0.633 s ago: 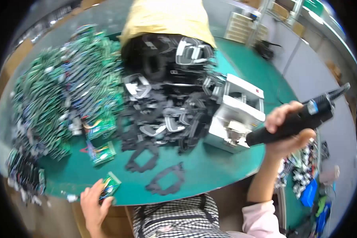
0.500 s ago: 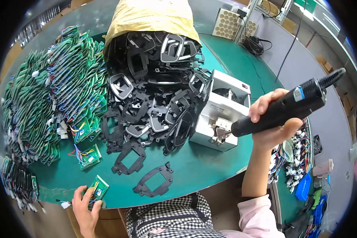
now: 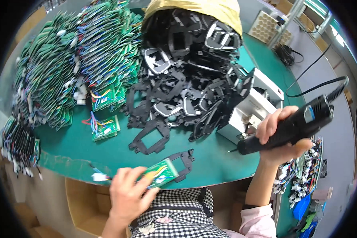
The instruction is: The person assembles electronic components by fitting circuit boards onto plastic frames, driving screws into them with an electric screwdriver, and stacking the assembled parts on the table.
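My left hand (image 3: 130, 193) is closed on a green circuit board (image 3: 165, 171) with coloured wires and a white connector (image 3: 100, 177) trailing to the left. The board overlaps a black plastic frame (image 3: 185, 166) lying at the table's front edge; whether it touches the frame I cannot tell. My right hand (image 3: 277, 137) is wrapped round a black electric screwdriver (image 3: 305, 126), whose tip points left over the table. Just behind that tip stands a white screw-feeder box (image 3: 236, 123), partly hidden by the hand and tool. Another black frame (image 3: 139, 143) lies farther back.
A yellow sack (image 3: 198, 4) spills a heap of black frames (image 3: 174, 85) across the middle. Stacked circuit boards (image 3: 103, 51) fill the left, with one wired board (image 3: 106, 129) in front. More wired parts (image 3: 305, 170) and a blue bin (image 3: 301, 207) are at right.
My left hand has brought the circuit board rightward to the near black frame. My right hand has drawn the screwdriver away from the feeder box, its tip now over the table. The view has shifted.
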The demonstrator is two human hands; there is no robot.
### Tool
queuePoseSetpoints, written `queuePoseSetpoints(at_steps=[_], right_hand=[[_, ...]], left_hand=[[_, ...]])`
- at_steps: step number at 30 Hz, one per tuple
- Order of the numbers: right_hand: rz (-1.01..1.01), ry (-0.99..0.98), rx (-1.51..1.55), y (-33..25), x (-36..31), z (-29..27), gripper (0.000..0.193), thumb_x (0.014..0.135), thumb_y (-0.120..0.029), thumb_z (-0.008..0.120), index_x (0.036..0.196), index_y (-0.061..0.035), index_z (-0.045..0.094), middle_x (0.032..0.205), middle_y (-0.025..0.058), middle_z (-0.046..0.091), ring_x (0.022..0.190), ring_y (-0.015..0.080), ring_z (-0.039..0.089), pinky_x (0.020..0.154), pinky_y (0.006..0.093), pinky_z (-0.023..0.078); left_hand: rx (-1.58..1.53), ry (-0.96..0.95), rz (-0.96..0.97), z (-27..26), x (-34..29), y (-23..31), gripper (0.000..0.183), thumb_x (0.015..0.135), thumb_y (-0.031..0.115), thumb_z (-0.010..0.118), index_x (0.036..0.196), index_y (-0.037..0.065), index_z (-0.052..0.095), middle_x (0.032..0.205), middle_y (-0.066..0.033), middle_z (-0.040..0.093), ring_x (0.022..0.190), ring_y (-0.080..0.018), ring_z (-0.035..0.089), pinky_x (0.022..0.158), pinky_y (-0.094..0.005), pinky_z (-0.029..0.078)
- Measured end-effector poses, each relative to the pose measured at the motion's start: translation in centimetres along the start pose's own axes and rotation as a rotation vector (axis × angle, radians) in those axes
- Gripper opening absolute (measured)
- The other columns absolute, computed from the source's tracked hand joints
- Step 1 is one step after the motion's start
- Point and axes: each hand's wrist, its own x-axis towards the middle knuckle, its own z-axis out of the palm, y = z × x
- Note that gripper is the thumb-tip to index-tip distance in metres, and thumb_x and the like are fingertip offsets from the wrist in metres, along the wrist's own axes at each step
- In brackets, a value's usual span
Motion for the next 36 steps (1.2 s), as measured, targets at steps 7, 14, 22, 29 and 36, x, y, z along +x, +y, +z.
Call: queuePoseSetpoints(at_steps=[7,14,22,29,36], right_hand=[[0.064,-0.059,0.089,3.7,-2.2,5.7,0.078,0.063,-0.07,0.056,0.091,-0.0001,0.038,0.06,0.0071,0.045,0.042,0.0142,0.045,0.038,0.0233,0.04],[0.163,-0.064,0.066,5.5,-3.0,7.0,0.078,0.061,-0.07,0.058,0.091,-0.0008,0.04,0.061,0.008,0.048,0.044,0.0151,0.048,0.04,0.0242,0.042],[0.212,-0.042,0.043,6.3,-3.5,7.6,0.078,0.06,-0.072,0.058,0.09,-0.0016,0.041,0.061,0.0075,0.048,0.044,0.0144,0.047,0.04,0.0238,0.042],[0.267,-0.238,0.153,7.1,-3.6,7.5,0.08,0.057,-0.074,0.056,0.086,-0.0013,0.04,0.058,0.0067,0.047,0.041,0.013,0.046,0.038,0.023,0.041],[0.657,-0.02,0.284,6.4,-4.2,7.4,0.071,0.056,-0.059,0.072,0.085,-0.001,0.043,0.061,0.0081,0.05,0.047,0.0149,0.05,0.041,0.0242,0.041]], left_hand=[[-0.037,-0.013,-0.018,3.2,1.1,0.9,0.036,0.057,0.019,0.072,0.09,0.008,0.062,0.094,-0.0058,0.057,0.084,-0.0247,0.05,0.07,-0.0356,0.043],[-0.063,-0.027,-0.01,3.7,1.3,0.9,0.034,0.06,0.019,0.071,0.09,0.007,0.062,0.095,-0.0067,0.056,0.085,-0.0244,0.05,0.07,-0.0353,0.042],[-0.063,-0.048,-0.035,3.9,1.2,0.9,0.033,0.061,0.018,0.071,0.091,0.008,0.062,0.096,-0.0067,0.056,0.084,-0.0244,0.05,0.07,-0.0353,0.042],[-0.093,-0.021,-0.058,4.4,1.0,0.5,0.031,0.062,0.015,0.07,0.091,0.008,0.063,0.099,-0.0065,0.054,0.081,-0.0259,0.048,0.068,-0.0345,0.044],[-0.11,0.018,-0.035,4.7,1.2,1.2,0.035,0.058,0.012,0.071,0.092,0.007,0.063,0.098,-0.0071,0.055,0.081,-0.0262,0.048,0.069,-0.0345,0.044]])
